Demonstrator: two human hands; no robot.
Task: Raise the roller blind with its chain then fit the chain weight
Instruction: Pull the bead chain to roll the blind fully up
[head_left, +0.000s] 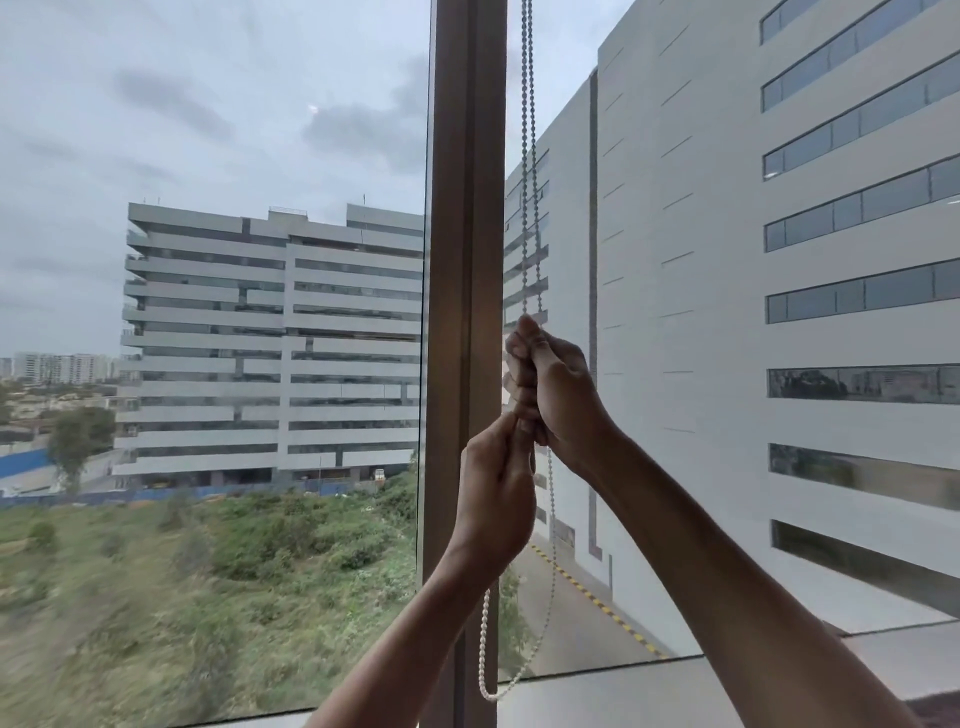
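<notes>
A white bead chain hangs in two strands from above, just right of the brown window post. My right hand grips both strands in a fist at mid height. Directly beneath it, my left hand pinches the chain between thumb and fingers. Below the hands the chain drops in a loose loop that ends near the sill. The roller blind itself is out of view above. No chain weight shows in this view.
Large glass panes fill the view on both sides of the post, with office buildings and green scrub outside. A pale window sill runs along the bottom right.
</notes>
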